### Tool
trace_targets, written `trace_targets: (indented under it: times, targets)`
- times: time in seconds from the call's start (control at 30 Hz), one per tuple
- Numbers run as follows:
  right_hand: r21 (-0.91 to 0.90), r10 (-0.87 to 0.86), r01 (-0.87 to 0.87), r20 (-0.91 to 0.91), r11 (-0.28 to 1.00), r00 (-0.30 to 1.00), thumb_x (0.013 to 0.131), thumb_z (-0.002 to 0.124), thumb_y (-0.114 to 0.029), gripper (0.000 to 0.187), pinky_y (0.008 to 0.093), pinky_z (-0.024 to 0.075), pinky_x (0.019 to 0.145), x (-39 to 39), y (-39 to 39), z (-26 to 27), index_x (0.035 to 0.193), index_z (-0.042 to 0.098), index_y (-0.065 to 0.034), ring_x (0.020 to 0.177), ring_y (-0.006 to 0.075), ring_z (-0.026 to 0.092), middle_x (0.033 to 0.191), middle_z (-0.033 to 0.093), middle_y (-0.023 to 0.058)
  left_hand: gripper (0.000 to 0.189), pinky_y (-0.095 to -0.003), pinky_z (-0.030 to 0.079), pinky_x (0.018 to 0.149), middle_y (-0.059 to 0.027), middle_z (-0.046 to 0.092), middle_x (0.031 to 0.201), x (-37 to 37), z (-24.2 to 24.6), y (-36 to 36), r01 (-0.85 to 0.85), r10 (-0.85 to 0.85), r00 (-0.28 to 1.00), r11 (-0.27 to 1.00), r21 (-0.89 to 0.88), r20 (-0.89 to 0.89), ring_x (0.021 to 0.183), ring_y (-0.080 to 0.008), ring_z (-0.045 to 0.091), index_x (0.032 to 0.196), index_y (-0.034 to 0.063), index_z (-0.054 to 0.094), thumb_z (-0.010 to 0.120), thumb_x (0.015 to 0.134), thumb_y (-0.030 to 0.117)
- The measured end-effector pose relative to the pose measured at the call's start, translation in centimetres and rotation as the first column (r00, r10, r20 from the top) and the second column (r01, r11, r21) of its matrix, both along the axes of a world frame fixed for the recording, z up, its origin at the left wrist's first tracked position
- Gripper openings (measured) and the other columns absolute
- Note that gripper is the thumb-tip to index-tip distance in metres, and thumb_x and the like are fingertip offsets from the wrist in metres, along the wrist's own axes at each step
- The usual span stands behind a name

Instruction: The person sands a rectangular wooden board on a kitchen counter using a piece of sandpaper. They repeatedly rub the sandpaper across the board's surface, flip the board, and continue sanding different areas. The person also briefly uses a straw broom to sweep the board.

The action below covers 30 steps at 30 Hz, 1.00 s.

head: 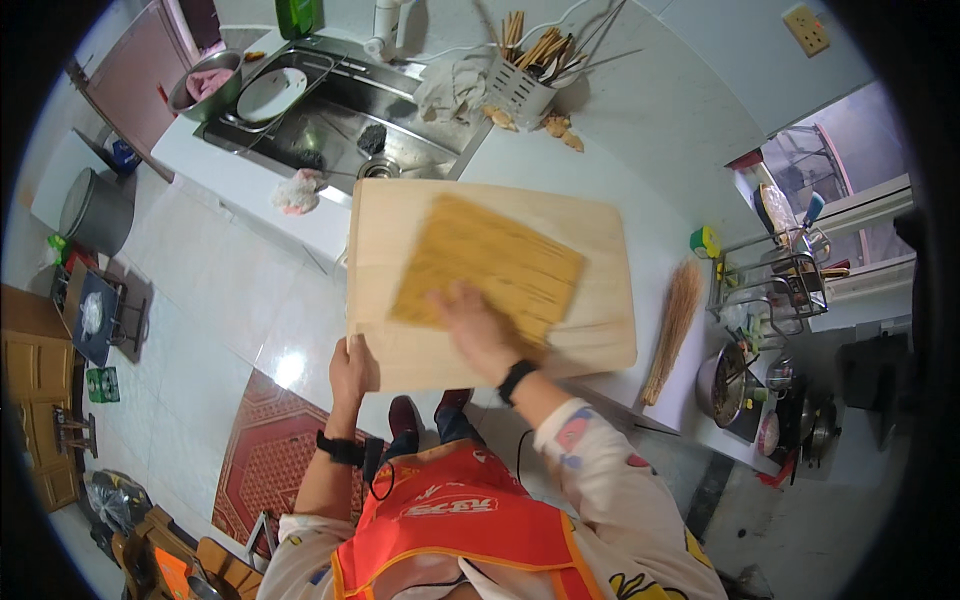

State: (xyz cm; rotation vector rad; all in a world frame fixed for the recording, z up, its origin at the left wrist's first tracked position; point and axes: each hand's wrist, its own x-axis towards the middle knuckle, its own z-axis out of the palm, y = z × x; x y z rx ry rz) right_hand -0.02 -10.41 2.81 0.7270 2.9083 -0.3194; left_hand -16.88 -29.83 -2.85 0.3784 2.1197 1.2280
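A pale wooden board (600, 225) is held in front of me, overlapping the sink's edge and the white counter. My left hand (350, 373) grips its near left corner, with the thumb on top. Over the middle of the board lies a flat yellow cloth (487, 262) with short dark streaks or slits, blurred by motion. My right hand (476, 326), also blurred, presses on the cloth's near edge, fingers spread over it. Part of the cloth is hidden under that hand.
Beyond the board is a steel sink (345, 124) with a plate (271, 94) on a rack. A white utensil holder (519, 90) stands at the back. To the right are a straw brush (673, 330), a wire rack (772, 277) and a metal bowl (721, 386).
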Motion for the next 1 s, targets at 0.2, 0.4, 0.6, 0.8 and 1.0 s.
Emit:
trace_targets:
  times: [0.2, 0.4, 0.6, 0.8, 1.0]
  targets:
    - [0.327, 0.126, -0.055, -0.200, 0.944, 0.972, 0.084, 0.045, -0.007, 0.054, 0.0428, 0.0463, 0.093, -6.0, 7.4, -0.9, 0.137, 0.039, -0.0145, 0.124, 0.0391, 0.039, 0.136, 0.040, 0.0245, 0.041, -0.0320, 0.044, 0.059, -0.0111, 0.060, 0.072, 0.8, 1.4, 0.3, -0.024, 0.024, 0.999, 1.000, -0.006, -0.024, 0.065, -0.0175, 0.055, 0.096, -0.0029, 0.059, 0.050, 0.094, 0.037]
    - [0.190, -0.417, 0.399, 0.068, 0.897, 0.906, 0.089, 0.038, -0.006, 0.055, 0.0459, 0.0431, 0.097, -6.4, 17.2, 2.3, 0.143, 0.031, -0.0164, 0.132, 0.0440, 0.031, 0.142, 0.030, 0.0301, 0.038, -0.0298, 0.043, 0.059, -0.0071, 0.060, 0.072, 0.8, 2.6, 0.4, -0.012, 0.010, 0.997, 0.999, -0.030, -0.080, 0.065, -0.0132, 0.054, 0.098, -0.0027, 0.059, 0.050, 0.094, 0.034]
    - [0.168, 0.140, -0.120, -0.115, 0.979, 0.984, 0.087, 0.041, -0.005, 0.053, 0.0496, 0.0457, 0.091, -10.9, 8.3, -1.1, 0.138, 0.037, -0.0157, 0.127, 0.0474, 0.035, 0.139, 0.033, 0.0295, 0.037, -0.0291, 0.042, 0.056, -0.0050, 0.057, 0.069, 1.0, 2.7, 0.4, -0.074, 0.074, 0.997, 0.997, -0.023, 0.016, 0.063, -0.0117, 0.050, 0.097, -0.0033, 0.058, 0.050, 0.095, 0.032]
    - [0.109, -0.189, 0.198, -0.089, 0.974, 0.978, 0.088, 0.040, -0.010, 0.049, 0.0481, 0.0454, 0.091, -7.7, 19.2, 0.1, 0.136, 0.040, -0.0183, 0.125, 0.0489, 0.033, 0.134, 0.039, 0.0265, 0.035, -0.0241, 0.036, 0.053, 0.0010, 0.052, 0.069, 1.1, 1.8, 0.2, -0.111, 0.103, 0.991, 0.989, 0.102, 0.080, 0.061, -0.0061, 0.043, 0.094, -0.0013, 0.059, 0.051, 0.095, 0.033]
    - [0.167, -0.244, 0.231, 0.068, 0.959, 0.967, 0.091, 0.038, -0.011, 0.051, 0.0451, 0.0415, 0.099, -3.4, 16.3, 2.3, 0.141, 0.033, -0.0196, 0.127, 0.0453, 0.035, 0.138, 0.036, 0.0241, 0.035, -0.0247, 0.037, 0.057, 0.0014, 0.051, 0.071, 0.7, 0.5, -0.3, -0.103, 0.098, 0.992, 0.992, 0.072, 0.075, 0.064, -0.0083, 0.044, 0.094, -0.0022, 0.058, 0.051, 0.095, 0.032]
